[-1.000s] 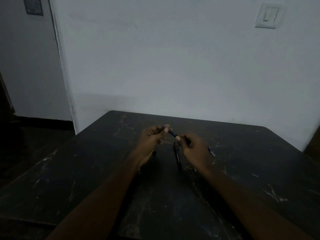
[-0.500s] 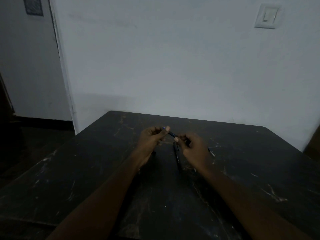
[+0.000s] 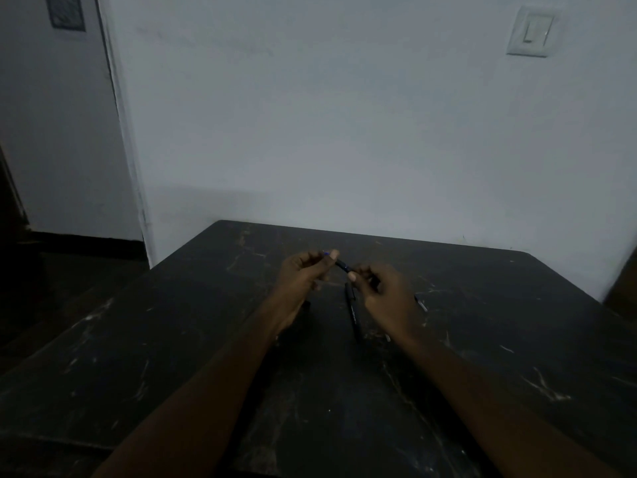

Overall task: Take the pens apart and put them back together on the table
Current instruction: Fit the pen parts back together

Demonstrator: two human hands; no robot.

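Both hands hold one dark pen [image 3: 342, 264] with a blue end just above the table [image 3: 172, 339]. My left hand [image 3: 303, 276] pinches its far, blue end between thumb and fingers. My right hand [image 3: 386, 294] pinches the near end with thumb and forefinger. A second black pen [image 3: 352, 310] lies on the table below and between the hands, pointing toward me. A small light-tipped pen piece [image 3: 422, 305] shows on the table just right of my right hand, partly hidden by it.
The dark, scratched table stands against a white wall [image 3: 344, 132]. Its far edge is close behind the hands and its left edge drops to a dark floor [image 3: 69, 281]. A light switch [image 3: 529, 31] is high on the wall.
The hands have stayed nearly in place. The short stretch of pen showing between the two pinches looks slightly shorter, the right thumb a bit closer to the left hand.
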